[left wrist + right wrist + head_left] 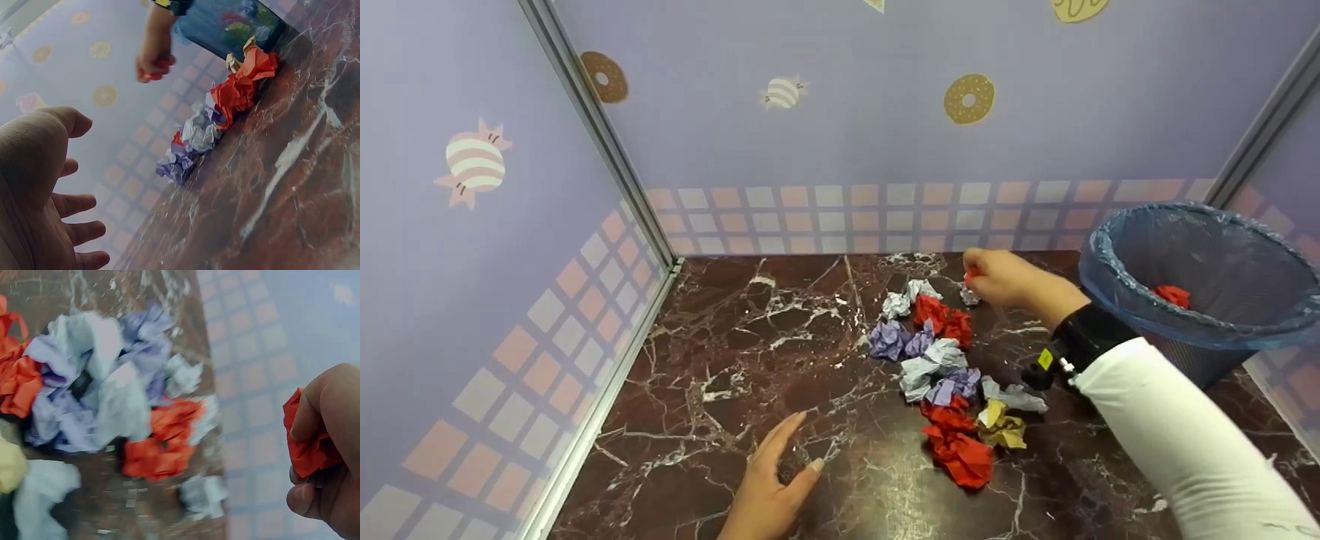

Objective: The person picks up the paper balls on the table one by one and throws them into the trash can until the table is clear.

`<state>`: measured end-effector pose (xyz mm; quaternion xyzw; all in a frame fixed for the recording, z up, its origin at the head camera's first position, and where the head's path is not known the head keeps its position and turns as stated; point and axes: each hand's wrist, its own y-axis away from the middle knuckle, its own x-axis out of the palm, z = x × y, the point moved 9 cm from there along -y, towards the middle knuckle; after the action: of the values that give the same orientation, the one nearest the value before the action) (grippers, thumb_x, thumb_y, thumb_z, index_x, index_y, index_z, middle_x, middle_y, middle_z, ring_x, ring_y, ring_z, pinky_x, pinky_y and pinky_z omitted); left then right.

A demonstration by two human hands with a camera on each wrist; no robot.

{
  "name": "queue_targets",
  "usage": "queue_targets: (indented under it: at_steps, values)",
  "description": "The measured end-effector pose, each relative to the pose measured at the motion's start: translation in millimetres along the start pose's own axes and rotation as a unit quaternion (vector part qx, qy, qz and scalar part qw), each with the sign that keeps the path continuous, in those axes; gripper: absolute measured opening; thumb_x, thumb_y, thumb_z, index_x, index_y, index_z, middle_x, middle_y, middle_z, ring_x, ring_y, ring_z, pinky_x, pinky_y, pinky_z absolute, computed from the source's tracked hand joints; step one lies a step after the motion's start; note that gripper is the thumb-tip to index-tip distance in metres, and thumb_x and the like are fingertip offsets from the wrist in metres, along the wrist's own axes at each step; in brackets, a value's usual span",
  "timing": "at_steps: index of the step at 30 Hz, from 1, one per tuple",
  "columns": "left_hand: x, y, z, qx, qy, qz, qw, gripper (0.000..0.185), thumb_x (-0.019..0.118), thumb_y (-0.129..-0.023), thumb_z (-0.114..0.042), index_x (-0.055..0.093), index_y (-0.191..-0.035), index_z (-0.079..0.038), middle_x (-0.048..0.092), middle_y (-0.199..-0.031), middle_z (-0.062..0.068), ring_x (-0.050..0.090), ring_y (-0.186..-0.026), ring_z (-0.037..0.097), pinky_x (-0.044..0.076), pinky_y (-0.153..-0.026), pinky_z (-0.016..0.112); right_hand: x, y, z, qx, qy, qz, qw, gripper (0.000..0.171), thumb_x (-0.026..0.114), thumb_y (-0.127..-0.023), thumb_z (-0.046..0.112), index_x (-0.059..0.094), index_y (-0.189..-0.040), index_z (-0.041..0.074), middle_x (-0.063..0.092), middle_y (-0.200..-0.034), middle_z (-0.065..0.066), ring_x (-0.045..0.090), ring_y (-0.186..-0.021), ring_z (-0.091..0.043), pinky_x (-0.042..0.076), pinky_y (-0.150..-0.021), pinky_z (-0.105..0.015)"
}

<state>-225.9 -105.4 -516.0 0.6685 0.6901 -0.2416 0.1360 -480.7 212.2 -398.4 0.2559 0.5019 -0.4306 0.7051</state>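
from my head view i see my right hand (pixel 1005 279) raised just above the far end of the paper heap, fingers curled round a red paper ball (pixel 306 439); the right wrist view shows the ball pinched between thumb and fingers, clear of the counter (pixel 720 352). only a sliver of red shows at the fingertips in the head view.

my left hand (pixel 772 480) rests flat on the dark marbled counter near the front edge, fingers straight and spread, holding nothing (the left wrist view shows the same relaxed palm and loose fingers).

between the two hands lies the pile of crumpled paper (pixel 945 375): pale blue, lilac and red wads bunched together, with a yellow wad (pixel 1001 429) and a larger red wad (pixel 960 454) at the near end. a small pale scrap (pixel 969 297) sits just under my right hand.

to the right stands a waste bin (pixel 1222 330) lined with a blue bag, with one red wad in the bin (pixel 1172 295) already inside. my right hand is near the bin's rim but not over it.
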Motion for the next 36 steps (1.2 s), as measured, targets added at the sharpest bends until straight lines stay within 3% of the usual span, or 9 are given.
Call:
queue_targets:
  at_steps: [6, 10, 16, 26, 36]
  values:
    - [10.1, -8.9, -16.1, 0.003, -0.009, 0.023, 0.9997, 0.066, 0.069, -0.087, -0.043, 0.036, -0.145, -0.046, 0.035, -0.154, -0.005, 0.032, -0.141, 0.029, 0.029, -0.107, 0.067, -42.2, 4.7, 31.8, -0.019, 0.020, 0.010, 1.000, 0.009, 0.050, -0.084, 0.007, 0.049, -0.087, 0.016, 0.057, -0.078, -0.005, 0.059, -0.068, -0.024, 0.047, -0.065, -0.037]
    - [18.1, -15.8, -32.7, 0.031, -0.008, 0.033, 0.9989, 0.066, 0.068, -0.087, -0.045, 0.036, -0.145, -0.045, 0.035, -0.154, -0.002, 0.031, -0.141, 0.029, 0.029, -0.107, 0.067, -67.4, 10.2, 44.9, -0.033, 0.036, 0.009, 0.999, 0.015, 0.050, -0.080, 0.005, 0.053, -0.090, 0.016, 0.060, -0.081, -0.006, 0.056, -0.075, -0.025, 0.048, -0.067, -0.039]
    - [32.6, -23.5, -58.4, 0.071, -0.021, 0.044, 0.9963, 0.066, 0.068, -0.086, -0.045, 0.038, -0.145, -0.044, 0.035, -0.153, -0.007, 0.034, -0.140, 0.026, 0.030, -0.107, 0.064, -109.2, 26.6, 48.0, -0.029, 0.062, 0.009, 0.998, 0.013, 0.052, -0.085, 0.007, 0.055, -0.095, 0.015, 0.062, -0.088, -0.006, 0.057, -0.075, -0.023, 0.050, -0.067, -0.038]
    - [66.8, -28.4, -91.1, 0.076, -0.026, 0.096, 0.9921, 0.067, 0.066, -0.086, -0.049, 0.033, -0.145, -0.049, 0.027, -0.155, -0.018, 0.029, -0.142, 0.019, 0.031, -0.107, 0.063, -173.0, 67.4, 16.7, -0.015, 0.105, -0.070, 0.992, 0.007, 0.058, -0.085, 0.013, 0.052, -0.090, 0.013, 0.049, -0.063, -0.001, 0.043, -0.057, -0.019, 0.036, -0.056, -0.033]
    - [95.4, -30.1, -111.5, 0.106, -0.043, 0.128, 0.9852, 0.066, 0.064, -0.086, -0.052, 0.034, -0.145, -0.047, 0.028, -0.153, -0.021, 0.031, -0.141, 0.016, 0.032, -0.108, 0.060, -209.8, 110.5, -39.6, 0.053, 0.124, -0.105, 0.985, 0.022, 0.067, -0.083, 0.020, 0.054, -0.096, 0.008, 0.053, -0.076, -0.009, 0.045, -0.064, -0.022, 0.035, -0.051, -0.031]
